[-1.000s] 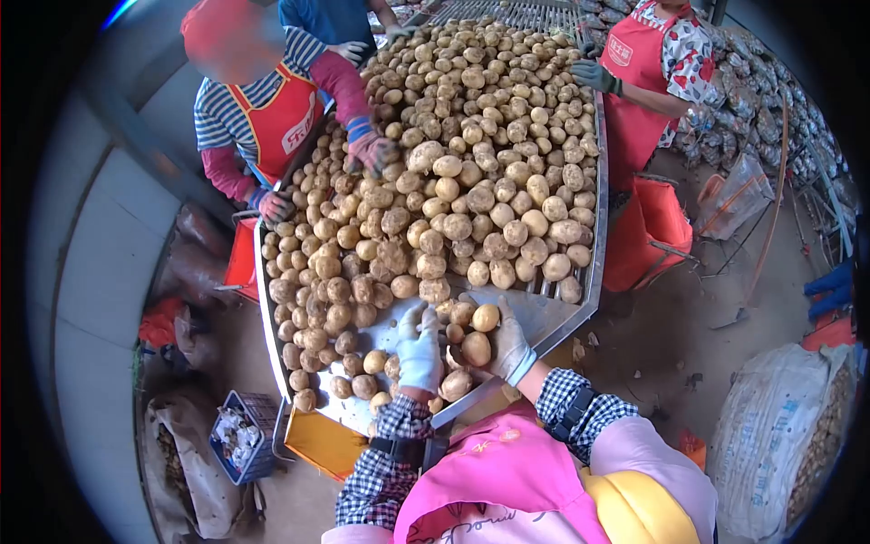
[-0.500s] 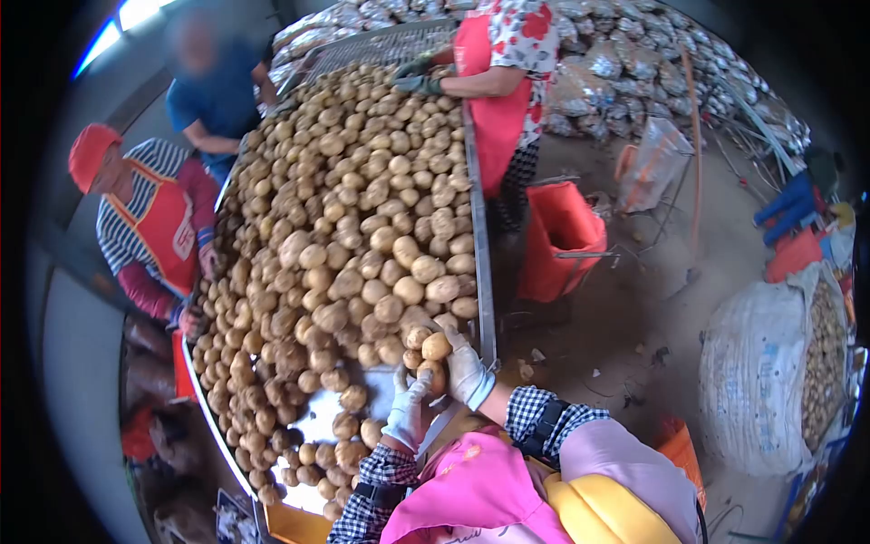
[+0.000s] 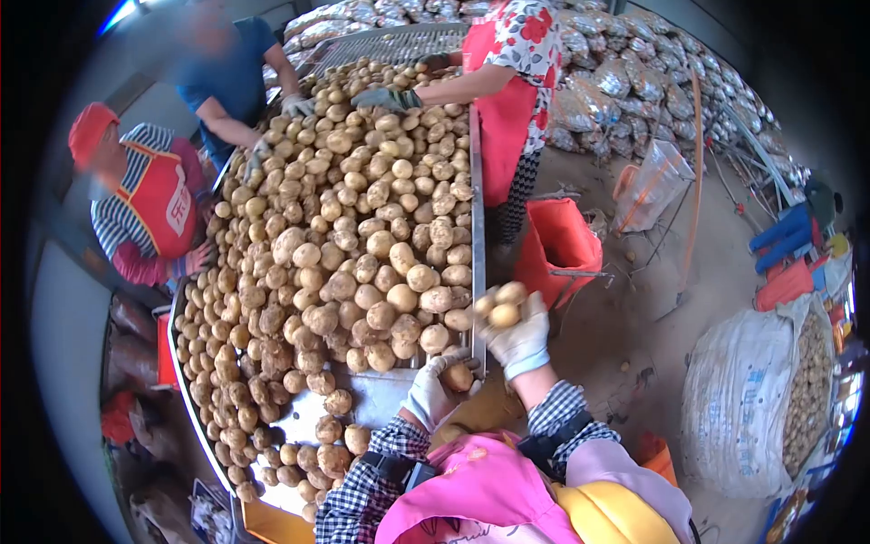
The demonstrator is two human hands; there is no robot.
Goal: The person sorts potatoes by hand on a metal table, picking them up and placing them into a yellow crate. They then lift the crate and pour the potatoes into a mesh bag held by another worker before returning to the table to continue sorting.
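My right hand (image 3: 520,343), in a white glove, grips several potatoes (image 3: 504,314) out past the right edge of the sorting table. Closer to my body, my left hand (image 3: 430,393), gloved too, is closed around one brownish potato (image 3: 458,377) near the table's front right corner. A large heap of potatoes (image 3: 362,227) covers most of the metal table (image 3: 390,388), whose bare surface shows close to me.
An open red bag (image 3: 562,238) stands right of the table. A big white sack of potatoes (image 3: 739,390) is farther right. Three people work around the table; a co-worker's gloved hand (image 3: 388,100) rests on the heap. Filled bags (image 3: 616,82) are piled behind.
My right hand has moved right with several potatoes, off the table edge. My left hand has parted from it, keeping one potato. The co-workers' hands have shifted over the heap.
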